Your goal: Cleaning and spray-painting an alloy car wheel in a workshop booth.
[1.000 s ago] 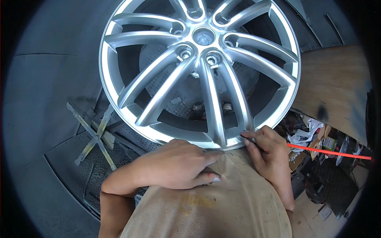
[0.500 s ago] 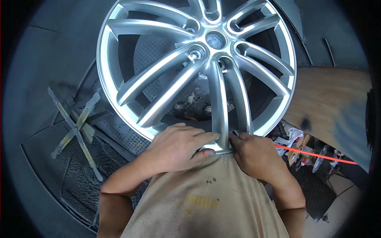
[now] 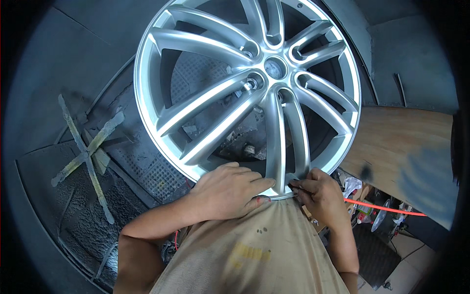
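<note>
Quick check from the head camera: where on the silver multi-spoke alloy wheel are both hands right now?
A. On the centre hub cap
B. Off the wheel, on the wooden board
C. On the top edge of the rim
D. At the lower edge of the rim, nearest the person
D: the left hand lies flat over the lower rim of the silver multi-spoke alloy wheel, and the right hand pinches the same rim edge just beside it.

both hands [image 3: 274,191] rest on the silver alloy wheel's [image 3: 247,93] lower rim.
</note>
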The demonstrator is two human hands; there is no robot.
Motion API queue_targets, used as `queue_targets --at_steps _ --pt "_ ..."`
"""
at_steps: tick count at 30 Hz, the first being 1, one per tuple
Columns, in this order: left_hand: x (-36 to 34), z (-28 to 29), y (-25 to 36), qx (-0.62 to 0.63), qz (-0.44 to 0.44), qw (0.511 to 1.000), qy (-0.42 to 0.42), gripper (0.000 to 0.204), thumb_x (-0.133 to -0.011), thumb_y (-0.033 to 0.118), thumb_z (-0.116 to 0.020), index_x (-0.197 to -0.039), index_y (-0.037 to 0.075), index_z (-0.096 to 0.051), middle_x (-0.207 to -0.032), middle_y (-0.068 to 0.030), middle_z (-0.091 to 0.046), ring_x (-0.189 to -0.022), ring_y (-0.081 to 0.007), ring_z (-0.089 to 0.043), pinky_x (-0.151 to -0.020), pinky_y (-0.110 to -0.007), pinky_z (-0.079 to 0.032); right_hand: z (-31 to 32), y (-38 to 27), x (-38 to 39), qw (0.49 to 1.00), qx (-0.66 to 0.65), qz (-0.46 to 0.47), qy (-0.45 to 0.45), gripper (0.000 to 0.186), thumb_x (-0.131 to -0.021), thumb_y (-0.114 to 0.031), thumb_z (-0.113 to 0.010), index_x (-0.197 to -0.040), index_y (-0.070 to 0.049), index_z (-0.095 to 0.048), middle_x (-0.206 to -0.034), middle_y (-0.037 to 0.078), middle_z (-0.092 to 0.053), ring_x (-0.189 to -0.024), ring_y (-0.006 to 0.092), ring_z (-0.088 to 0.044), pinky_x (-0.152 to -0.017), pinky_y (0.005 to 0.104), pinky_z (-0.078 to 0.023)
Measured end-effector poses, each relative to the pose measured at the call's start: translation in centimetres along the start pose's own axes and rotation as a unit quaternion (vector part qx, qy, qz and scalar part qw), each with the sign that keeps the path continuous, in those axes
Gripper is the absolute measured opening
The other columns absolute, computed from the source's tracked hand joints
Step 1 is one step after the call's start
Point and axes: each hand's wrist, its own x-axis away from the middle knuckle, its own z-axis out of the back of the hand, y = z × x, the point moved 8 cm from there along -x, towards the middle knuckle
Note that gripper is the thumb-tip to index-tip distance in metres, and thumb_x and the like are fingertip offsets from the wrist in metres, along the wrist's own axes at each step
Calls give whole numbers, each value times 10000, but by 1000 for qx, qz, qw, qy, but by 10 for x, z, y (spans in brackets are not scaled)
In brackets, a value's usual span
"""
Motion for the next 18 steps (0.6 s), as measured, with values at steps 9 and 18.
queue_targets --at_steps 9,18 --pt "-18 -6 7 131 -11 991 4 294 -865 283 -735 -1076 78 -735 -836 -122 -694 -753 -266 -675 -705 -380 -527 11 83 52 905 -273 -205 255 94 -929 -34 -724 -993 28 -694 -835 21 -680 -724 80 -585 -652 264 -476" --pt "-103 -95 38 577 75 811 59 177 -939 183 -704 -1027 29 -716 -896 4 -672 -785 -55 -556 -691 -250 -439 92 184 19 889 -296 -133 322 88 -944 -60 -727 -973 3 -673 -817 -29 -647 -718 36 -546 -657 204 -430"
